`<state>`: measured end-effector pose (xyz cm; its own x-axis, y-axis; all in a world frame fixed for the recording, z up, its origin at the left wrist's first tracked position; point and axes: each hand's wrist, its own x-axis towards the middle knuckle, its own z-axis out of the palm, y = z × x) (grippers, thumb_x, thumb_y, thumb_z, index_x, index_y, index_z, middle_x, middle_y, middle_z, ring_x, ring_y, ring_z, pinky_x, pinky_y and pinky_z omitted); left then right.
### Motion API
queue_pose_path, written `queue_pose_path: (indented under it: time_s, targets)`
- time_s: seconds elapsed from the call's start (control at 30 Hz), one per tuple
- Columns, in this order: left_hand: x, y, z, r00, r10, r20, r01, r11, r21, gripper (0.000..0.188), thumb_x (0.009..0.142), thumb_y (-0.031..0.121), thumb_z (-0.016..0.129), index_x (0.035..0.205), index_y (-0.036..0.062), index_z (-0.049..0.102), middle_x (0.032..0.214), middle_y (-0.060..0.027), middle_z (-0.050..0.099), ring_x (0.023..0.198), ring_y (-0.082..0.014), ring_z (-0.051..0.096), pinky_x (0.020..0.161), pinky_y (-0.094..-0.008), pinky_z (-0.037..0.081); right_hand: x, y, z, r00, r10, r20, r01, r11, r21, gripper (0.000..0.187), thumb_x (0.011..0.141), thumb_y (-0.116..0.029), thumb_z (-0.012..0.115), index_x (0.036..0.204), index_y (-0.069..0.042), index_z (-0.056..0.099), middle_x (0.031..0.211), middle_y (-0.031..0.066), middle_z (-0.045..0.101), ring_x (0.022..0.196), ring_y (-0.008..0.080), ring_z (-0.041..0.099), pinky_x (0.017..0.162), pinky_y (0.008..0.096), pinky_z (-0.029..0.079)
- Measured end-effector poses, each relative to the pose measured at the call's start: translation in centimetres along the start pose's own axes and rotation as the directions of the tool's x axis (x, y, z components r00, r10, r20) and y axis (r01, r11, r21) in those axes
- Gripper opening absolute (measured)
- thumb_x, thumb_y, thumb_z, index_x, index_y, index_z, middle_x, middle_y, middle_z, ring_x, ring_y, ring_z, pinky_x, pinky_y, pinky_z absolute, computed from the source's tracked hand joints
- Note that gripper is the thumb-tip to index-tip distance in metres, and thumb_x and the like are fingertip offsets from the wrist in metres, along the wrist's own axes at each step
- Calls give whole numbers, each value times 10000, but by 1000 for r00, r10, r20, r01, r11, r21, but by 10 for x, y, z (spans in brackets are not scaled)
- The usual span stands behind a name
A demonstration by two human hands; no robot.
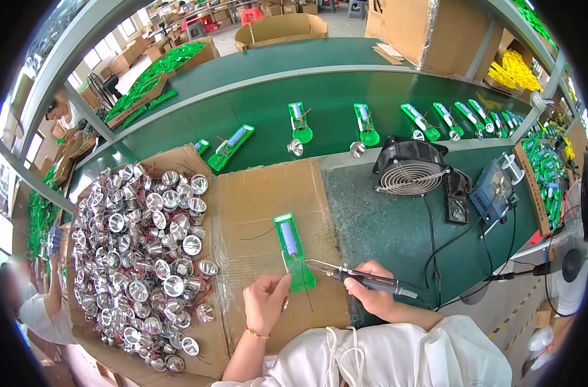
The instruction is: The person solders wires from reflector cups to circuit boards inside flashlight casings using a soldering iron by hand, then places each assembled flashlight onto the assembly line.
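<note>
A green plastic flashlight housing (302, 274) lies on the cardboard sheet in front of me, with a blue cylindrical battery (288, 240) in its upper part. My right hand (373, 298) is closed round the dark handle of a soldering iron (387, 284). The iron's thin metal tip points left and reaches the housing just below the battery, where thin wires show. At the housing's lower left, my left hand (263, 303) is pinched closed. A silvery edge under its fingers looks like a lamp reflector, mostly hidden by the hand.
A cardboard box (216, 342) heaped with silver reflectors (137, 289) stands at left. Green housings (300, 126) line the green belt (262, 103) beyond. At right are a black fan (407, 171), a blue soldering station (495, 190), loose cables and a box of green housings (544, 171).
</note>
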<state>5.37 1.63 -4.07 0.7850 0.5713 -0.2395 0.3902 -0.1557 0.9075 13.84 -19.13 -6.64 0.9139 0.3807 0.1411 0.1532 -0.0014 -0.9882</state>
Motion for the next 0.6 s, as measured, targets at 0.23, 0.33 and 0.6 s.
queue_pose_path:
  time_s: [0.23, 0.33, 0.6]
  targets:
    - [-2, -3, 5, 998, 52, -37, -48, 994, 99, 226, 830, 215, 675, 768, -3, 664, 600, -73, 636, 519, -109, 576, 527, -263, 453, -1, 1, -2, 1000, -21, -7, 21, 1000, 21, 186, 805, -155, 710, 816, -27, 577, 670, 30, 604, 585, 80, 544, 531, 250, 436]
    - [-4, -2, 6, 997, 70, -45, -64, 990, 125, 210, 825, 209, 677, 780, 5, 661, 618, -89, 634, 530, -153, 588, 533, -284, 456, -1, -1, -1, 1000, -30, -7, 30, 999, 18, 179, 802, -136, 708, 820, -19, 574, 670, 38, 601, 580, 77, 543, 527, 246, 435]
    - [-1, -10, 8, 903, 419, -92, -360, 857, 368, 121, 801, 140, 695, 790, 26, 655, 647, -117, 606, 587, -265, 590, 528, -332, 455, -3, -2, -1, 999, 41, 10, -42, 992, 116, 164, 811, -77, 685, 862, 5, 553, 685, 53, 600, 588, 77, 551, 534, 226, 440]
